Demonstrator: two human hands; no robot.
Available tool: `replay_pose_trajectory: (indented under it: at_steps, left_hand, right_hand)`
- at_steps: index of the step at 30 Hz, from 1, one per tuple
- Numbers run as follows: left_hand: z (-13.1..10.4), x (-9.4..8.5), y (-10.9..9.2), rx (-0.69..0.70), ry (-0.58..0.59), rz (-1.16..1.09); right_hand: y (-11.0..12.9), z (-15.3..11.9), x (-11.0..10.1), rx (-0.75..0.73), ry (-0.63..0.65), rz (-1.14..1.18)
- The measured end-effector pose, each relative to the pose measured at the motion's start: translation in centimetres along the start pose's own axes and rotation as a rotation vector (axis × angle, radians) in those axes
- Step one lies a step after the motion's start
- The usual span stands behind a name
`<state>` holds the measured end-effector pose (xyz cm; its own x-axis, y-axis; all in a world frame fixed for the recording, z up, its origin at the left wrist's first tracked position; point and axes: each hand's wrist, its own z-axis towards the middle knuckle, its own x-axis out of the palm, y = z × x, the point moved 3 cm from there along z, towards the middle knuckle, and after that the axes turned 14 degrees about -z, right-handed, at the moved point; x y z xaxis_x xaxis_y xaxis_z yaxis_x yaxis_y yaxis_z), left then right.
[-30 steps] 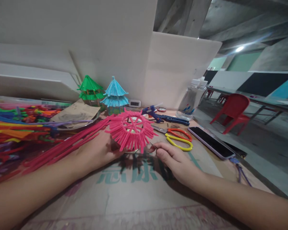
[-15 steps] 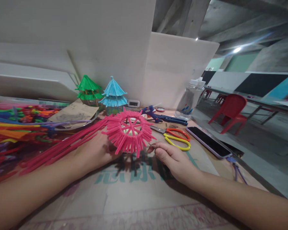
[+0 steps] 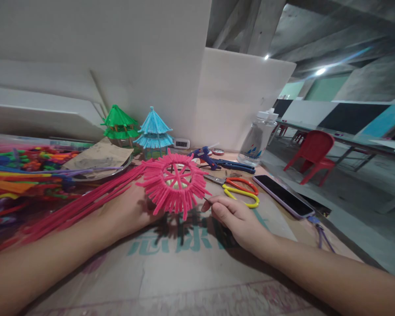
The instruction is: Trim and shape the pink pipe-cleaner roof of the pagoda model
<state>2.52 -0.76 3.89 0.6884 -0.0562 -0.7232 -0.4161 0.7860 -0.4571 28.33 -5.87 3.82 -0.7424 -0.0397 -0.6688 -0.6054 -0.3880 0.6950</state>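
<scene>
A pink ring of fuzzy stems (image 3: 166,199), with crossed spokes in its open middle, is raised above the cardboard. My left hand (image 3: 134,206) is behind and under its left side, its fingers mostly hidden by the ring; it appears to support the ring from below. Just right of the ring, my right hand (image 3: 230,213) pinches a thin dark piece, too small to name, whose tip points toward the ring's edge. Long pink stems (image 3: 85,206) lie beside my left forearm. Scissors (image 3: 240,193) with orange and yellow handles rest beyond my right hand.
Green (image 3: 118,123) and blue (image 3: 154,131) small pavilions stand at the back. Colourful stems (image 3: 16,175) are heaped at left. A glue gun (image 3: 207,157), pliers (image 3: 233,165), a bottle (image 3: 255,140) and a phone (image 3: 283,196) are behind and right.
The pink ring has tilted slightly and its lower edge has shifted a little left. My hands keep nearly the same pose; the whole view has shifted slightly.
</scene>
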Motion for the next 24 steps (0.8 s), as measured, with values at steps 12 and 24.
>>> replay_pose_trajectory:
  at_steps: [12, 24]
  left_hand:
    - [-0.13, 0.09, 0.49, 0.000, 0.000, -0.011]
    - [-0.11, 0.30, 0.59, 0.005, -0.010, -0.051]
  right_hand:
    - [-0.23, 0.08, 0.14, 0.018, 0.006, 0.003]
    - [-0.16, 0.13, -0.16, 0.032, -0.016, -0.018]
